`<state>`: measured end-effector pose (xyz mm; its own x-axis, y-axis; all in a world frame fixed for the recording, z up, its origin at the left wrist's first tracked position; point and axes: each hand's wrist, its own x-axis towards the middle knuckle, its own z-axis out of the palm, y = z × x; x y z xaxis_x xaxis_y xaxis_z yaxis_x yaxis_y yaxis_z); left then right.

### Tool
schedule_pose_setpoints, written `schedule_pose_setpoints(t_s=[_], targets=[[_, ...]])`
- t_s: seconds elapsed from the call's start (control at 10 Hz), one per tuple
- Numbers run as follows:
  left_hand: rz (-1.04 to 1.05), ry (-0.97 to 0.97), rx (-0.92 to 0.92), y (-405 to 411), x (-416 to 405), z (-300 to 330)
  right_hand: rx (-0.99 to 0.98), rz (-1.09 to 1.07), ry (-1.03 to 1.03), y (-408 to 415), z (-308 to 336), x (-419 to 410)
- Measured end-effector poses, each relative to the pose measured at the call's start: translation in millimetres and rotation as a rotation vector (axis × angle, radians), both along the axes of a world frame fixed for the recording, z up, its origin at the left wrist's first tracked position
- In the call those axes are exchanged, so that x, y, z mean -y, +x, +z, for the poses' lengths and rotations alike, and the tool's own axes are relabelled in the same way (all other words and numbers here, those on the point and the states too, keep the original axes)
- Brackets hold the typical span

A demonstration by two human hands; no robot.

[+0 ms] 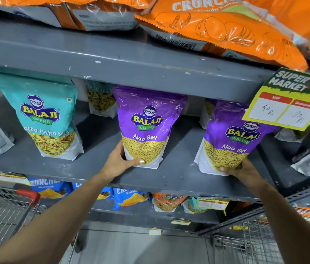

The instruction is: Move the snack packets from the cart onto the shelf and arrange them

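Two purple Aloo Sev packets stand upright on the grey middle shelf (97, 168). My left hand (120, 161) grips the bottom left of the middle purple packet (146, 126), thumb across its front. My right hand (239, 171) holds the bottom of the right purple packet (234, 141), which leans a little to the left. A teal Khatta Mitha Mix packet (45, 115) stands to the left of them. The wire cart (3, 210) with a red handle is at the lower left; I cannot see packets in it.
Orange Crunchex bags (226, 33) lie on the top shelf and hang over its edge. A yellow price tag (287, 103) sticks out at the right. More packets stand behind and on the lower shelf (131, 199). A second wire basket (255, 242) is at the lower right.
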<state>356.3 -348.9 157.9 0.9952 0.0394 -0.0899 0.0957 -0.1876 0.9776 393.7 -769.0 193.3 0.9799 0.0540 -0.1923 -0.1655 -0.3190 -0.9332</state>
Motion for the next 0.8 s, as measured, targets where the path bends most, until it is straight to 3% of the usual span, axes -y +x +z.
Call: schedule_pose_setpoints(t_s=[0.6,0.7,0.8], targets=[[0.035,0.009,0.002,-2,0,-7,-0.004,-0.005,0.059,-5,-2,0],[0.07,-0.028,-0.015,-3,-4,-5,0.095,-0.121,0.112,-16,5,-6],[0.291,0.068,0.06,-29,0,-1,0.325,-0.398,0.141,-52,10,-26]])
